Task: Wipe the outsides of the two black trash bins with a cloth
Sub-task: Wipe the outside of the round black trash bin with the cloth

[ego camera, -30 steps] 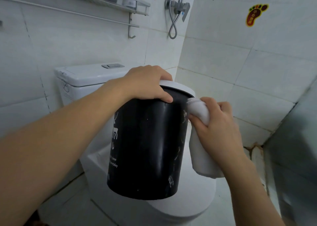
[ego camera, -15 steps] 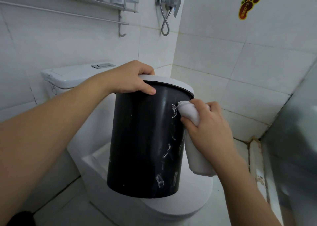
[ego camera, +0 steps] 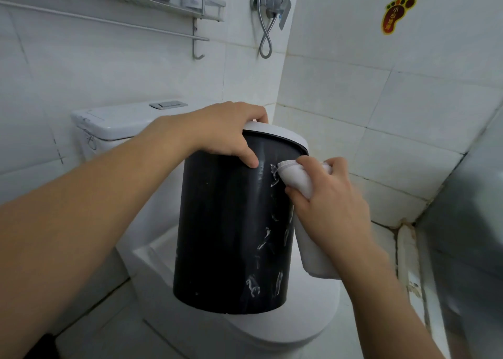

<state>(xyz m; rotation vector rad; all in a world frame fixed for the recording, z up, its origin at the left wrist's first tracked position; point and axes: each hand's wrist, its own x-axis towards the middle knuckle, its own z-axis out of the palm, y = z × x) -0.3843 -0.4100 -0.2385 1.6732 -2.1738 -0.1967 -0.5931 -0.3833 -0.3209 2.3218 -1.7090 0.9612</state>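
So I'm mid-wipe on bin 1 of 2. My left hand (ego camera: 228, 132) is curled over the white rim, thumb down on the black trash bin (ego camera: 234, 228), holding it up above the closed toilet (ego camera: 299, 320). My right hand (ego camera: 329, 203) has the white cloth (ego camera: 295, 176) bunched up and gripped in its fingers (ego camera: 299, 199), pressed to the bin wall just right of my left thumb, near the top. Below those fingers there are smeary white streaks running down to the bottom edge, so I'd say that side isn't done. No second bin in sight. Room-wise: tiled corner wall is close past my right knuckles, cistern behind my left fingers, open space underneath to swing downward.
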